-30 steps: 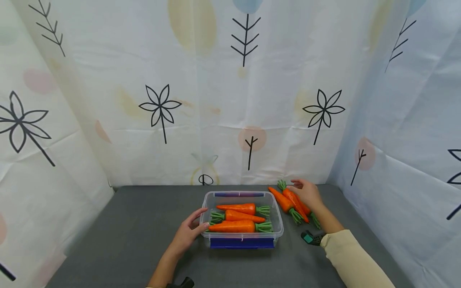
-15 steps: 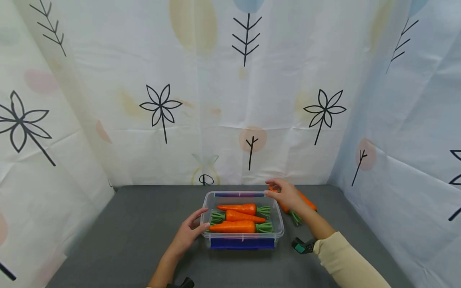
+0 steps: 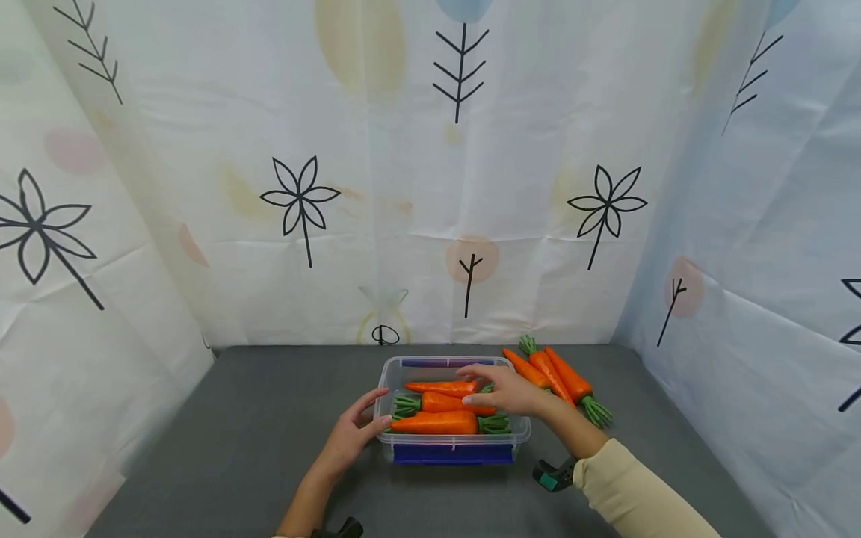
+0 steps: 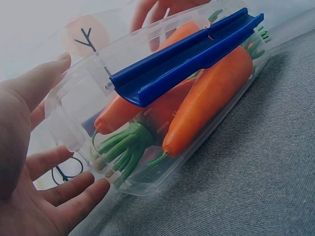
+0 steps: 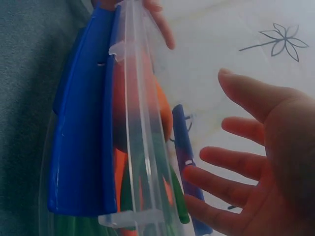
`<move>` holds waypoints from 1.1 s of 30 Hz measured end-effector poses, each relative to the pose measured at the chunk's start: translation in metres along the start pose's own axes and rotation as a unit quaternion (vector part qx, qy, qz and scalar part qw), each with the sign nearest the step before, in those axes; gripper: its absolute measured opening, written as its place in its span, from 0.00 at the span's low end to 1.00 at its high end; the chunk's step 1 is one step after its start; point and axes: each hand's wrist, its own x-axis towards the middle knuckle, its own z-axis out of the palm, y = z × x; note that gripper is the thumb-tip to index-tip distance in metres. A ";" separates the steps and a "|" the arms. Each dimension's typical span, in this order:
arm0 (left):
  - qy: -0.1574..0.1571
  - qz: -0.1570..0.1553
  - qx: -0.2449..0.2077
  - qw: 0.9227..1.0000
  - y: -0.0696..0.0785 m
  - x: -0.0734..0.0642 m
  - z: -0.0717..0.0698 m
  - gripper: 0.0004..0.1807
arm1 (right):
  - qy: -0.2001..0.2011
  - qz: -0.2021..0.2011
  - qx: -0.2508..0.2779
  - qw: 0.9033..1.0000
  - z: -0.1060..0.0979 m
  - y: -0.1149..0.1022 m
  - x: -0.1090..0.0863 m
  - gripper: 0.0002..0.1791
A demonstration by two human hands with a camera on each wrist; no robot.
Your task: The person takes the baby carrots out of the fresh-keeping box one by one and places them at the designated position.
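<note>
A clear plastic box with blue clips holds several orange carrots with green tops. At its left end, my left hand rests against the rim and wall, thumb near the top edge and fingers loosely extended along the outside. Over the box's right part hovers my right hand, fingers spread and nothing between them. In the right wrist view that hand is beside the box's clear rim, apart from the carrots. It partly hides the carrot at the back.
Three more carrots lie on the grey table just right of the box, close to the back edge. A front clip hangs folded down. Patterned white cloth walls in the back and both sides.
My right hand has moved left and toward me, from the loose carrots to above the box, carrying nothing. My left hand and the box have stayed in place.
</note>
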 end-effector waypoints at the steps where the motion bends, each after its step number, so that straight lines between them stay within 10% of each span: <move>1: 0.000 0.000 0.000 1.000 0.000 0.000 0.000 0.27 | -0.011 0.001 0.002 1.000 0.001 -0.001 0.001 0.29; 16: -0.002 0.001 0.001 1.000 -0.001 0.001 0.000 0.27 | -0.119 0.054 -0.040 0.991 0.016 -0.010 0.006 0.26; 33: -0.004 0.009 0.007 1.000 0.001 -0.002 0.000 0.28 | -0.090 0.034 -0.047 0.994 0.011 -0.012 0.003 0.21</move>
